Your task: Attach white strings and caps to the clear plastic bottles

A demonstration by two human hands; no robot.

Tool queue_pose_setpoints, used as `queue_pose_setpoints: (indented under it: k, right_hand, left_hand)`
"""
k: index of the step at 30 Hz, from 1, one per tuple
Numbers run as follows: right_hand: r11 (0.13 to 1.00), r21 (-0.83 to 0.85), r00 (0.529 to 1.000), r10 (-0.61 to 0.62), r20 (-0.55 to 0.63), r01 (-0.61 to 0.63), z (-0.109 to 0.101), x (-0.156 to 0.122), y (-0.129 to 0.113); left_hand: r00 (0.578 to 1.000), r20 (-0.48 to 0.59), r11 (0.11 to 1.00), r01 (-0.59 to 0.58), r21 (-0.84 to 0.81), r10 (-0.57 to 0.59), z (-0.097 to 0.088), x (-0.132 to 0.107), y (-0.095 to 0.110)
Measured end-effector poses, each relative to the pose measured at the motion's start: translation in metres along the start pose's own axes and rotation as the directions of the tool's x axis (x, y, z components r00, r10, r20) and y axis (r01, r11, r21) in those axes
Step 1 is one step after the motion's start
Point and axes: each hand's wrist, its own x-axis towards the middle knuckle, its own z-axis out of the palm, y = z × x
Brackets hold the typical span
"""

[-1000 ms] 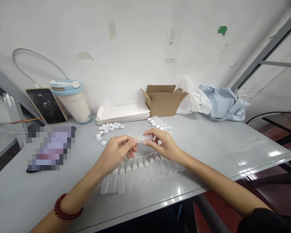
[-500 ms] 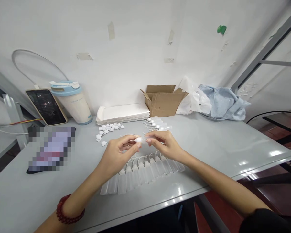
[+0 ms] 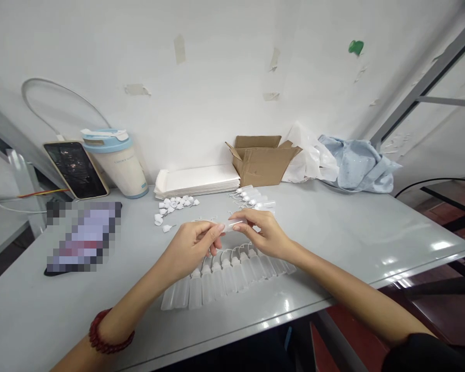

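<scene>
Head view: we are apparently closing a slim translucent plastic bottle [image 3: 231,224], pinched between left hand [image 3: 190,248] and right hand [image 3: 266,232] fingertips, next needing steady twisting.

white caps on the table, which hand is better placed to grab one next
Left, most likely: the left hand is nearer the white caps, which lie just beyond it. The right hand is farther across. Both pinch the small bottle, so the left grip would have to free itself first.

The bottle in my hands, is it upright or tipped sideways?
Tipped sideways: the bottle lies nearly level, stretching between the left hand and the right hand.
</scene>
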Motion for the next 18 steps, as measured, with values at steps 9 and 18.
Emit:
queue_pose_setpoints:
  k: [9, 18]
  right_hand:
    - [0.991, 0.093, 0.994, 0.097, 0.041, -0.101, -0.0044, 0.0031, -0.0077]
    - [0.975, 0.144, 0.985, 0.166, 0.051, -0.171, -0.0031, 0.0029, -0.0063]
  left_hand:
    - [0.945, -0.172, 0.95, -0.244, 0.193, 0.278, 0.0077, -0.0031, -0.0068]
    - [0.987, -0.096, 0.985, -0.113, 0.131, 0.126, 0.003, -0.0019, -0.0034]
